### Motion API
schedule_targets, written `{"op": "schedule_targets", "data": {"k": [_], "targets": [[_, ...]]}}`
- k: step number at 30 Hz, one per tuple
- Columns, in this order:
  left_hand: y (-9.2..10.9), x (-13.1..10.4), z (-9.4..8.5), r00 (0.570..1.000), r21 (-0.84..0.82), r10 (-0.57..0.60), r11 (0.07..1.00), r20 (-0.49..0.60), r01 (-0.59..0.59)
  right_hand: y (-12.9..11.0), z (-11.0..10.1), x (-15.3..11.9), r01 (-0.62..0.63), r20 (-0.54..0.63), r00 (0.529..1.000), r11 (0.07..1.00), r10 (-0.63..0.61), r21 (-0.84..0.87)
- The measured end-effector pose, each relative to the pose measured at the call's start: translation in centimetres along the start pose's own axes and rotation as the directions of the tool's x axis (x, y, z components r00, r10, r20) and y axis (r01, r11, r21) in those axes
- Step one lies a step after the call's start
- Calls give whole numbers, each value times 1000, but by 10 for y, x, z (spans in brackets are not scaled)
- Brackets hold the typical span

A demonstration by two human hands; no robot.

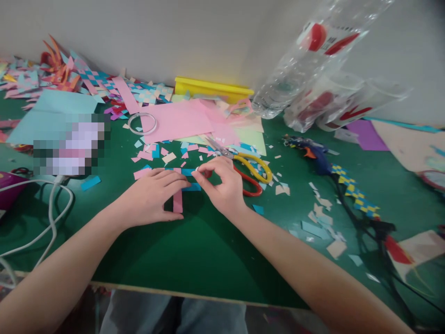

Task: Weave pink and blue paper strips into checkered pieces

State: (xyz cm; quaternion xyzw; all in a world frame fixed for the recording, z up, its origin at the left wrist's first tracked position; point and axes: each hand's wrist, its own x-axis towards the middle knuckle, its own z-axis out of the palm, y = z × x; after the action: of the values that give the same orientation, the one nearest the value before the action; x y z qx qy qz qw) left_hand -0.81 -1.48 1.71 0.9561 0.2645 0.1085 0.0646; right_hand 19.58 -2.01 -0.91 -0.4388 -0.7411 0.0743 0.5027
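Observation:
My left hand [148, 195] lies flat on the table with its fingers stretched over paper strips. Beneath it, a pink paper strip [178, 203] crosses blue paper strips [193, 187], whose right ends stick out past the fingers. Their far parts are hidden under the hand. My right hand [224, 188] is closed in a pinch at the right end of the upper blue strip. A small white piece [197, 169] shows at its fingertips, too small to make out fully. Right behind this hand lie scissors with one yellow and one red handle [266, 175], partly covered by it.
Paper scraps [169, 157] litter the green table [194, 260]. Behind are pink sheets [177, 121], a thin white ring [155, 124] and a yellow tray [212, 88]. Clear plastic packs [292, 69] stand back right; a dark cord-like tool [344, 204] lies right, a blurred-out phone [74, 148] left.

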Motion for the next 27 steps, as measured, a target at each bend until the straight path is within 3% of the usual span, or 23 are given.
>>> {"op": "schedule_targets", "data": {"k": [12,23,27], "targets": [[-2,-4,4,1000,-22,16,1000,-23,-16,0,2,-1,46,38,998,999,-47,19],[-2,-2,-3,992,-82,-104,991,72,109,0,2,-2,36,46,998,999,-38,37],[-2,-2,-2,988,-94,-143,984,61,148,0,2,-2,47,38,998,998,-48,35]]}}
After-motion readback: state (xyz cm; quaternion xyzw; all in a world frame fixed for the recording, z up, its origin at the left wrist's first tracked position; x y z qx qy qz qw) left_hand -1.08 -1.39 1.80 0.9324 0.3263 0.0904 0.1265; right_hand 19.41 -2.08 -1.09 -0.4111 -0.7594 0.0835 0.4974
